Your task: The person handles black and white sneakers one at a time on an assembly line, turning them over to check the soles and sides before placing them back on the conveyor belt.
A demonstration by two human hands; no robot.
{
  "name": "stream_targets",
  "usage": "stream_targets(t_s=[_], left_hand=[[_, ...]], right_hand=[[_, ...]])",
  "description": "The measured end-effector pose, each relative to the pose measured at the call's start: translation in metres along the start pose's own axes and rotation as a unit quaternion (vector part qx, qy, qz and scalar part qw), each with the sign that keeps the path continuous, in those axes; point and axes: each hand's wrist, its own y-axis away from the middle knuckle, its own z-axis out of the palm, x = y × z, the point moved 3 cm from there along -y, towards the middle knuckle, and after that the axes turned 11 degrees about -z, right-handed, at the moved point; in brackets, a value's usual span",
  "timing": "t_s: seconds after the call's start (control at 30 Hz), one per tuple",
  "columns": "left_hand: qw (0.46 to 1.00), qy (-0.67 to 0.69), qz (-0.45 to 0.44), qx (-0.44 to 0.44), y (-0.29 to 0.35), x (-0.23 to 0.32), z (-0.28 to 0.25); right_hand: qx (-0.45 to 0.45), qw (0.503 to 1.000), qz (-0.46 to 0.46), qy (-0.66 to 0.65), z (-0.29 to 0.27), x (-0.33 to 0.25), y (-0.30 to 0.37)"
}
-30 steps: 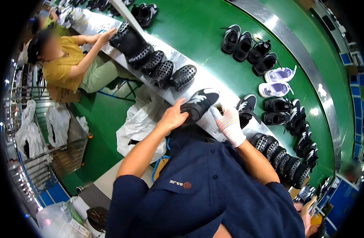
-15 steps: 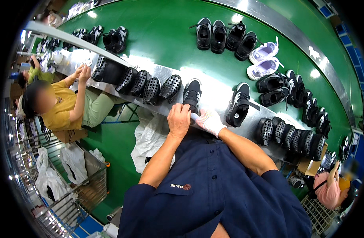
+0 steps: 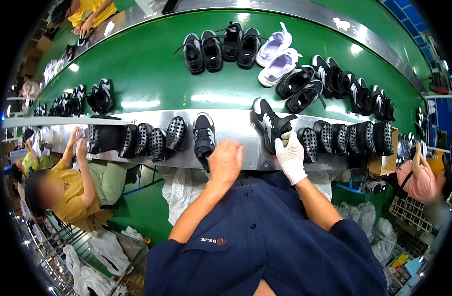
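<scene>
On the metal table edge in front of me stand two black-and-grey sneakers, toes pointing away. My right hand (image 3: 290,154), in a white striped glove, grips the heel end of the right sneaker (image 3: 268,121), whose strap sticks out to the right. My left hand (image 3: 226,164) is bare and blurred by motion, just beside the heel of the left sneaker (image 3: 204,135). Its fingers are too smeared to read, and whether it touches that shoe is unclear. The left sneaker stands upright with its strap across the ankle.
Black studded shoe forms (image 3: 158,143) line the table to the left, more forms (image 3: 340,138) to the right. On the green belt beyond stand several black sneakers (image 3: 211,52) and a lilac-white pair (image 3: 277,61). Co-workers sit at left (image 3: 70,195) and right (image 3: 416,172).
My right hand has left the left sneaker and now holds the right one. My left hand has come away toward the right. The view has turned, and the belt shoes appear farther left.
</scene>
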Motion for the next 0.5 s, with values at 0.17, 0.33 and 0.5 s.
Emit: stream_targets(t_s=[0.17,0.33,0.5], left_hand=[[0.993,0.052,-0.022,-0.099,-0.018,0.036,0.069],[0.980,0.032,-0.132,-0.148,-0.019,0.042,0.083],[0.950,-0.030,-0.261,-0.170,-0.019,0.042,0.078]], right_hand=[[-0.145,0.901,0.237,-0.332,0.013,-0.013,0.011],[0.019,1.000,-0.015,-0.006,-0.009,0.007,-0.004],[-0.144,0.985,0.074,-0.056,0.066,0.033,0.006]])
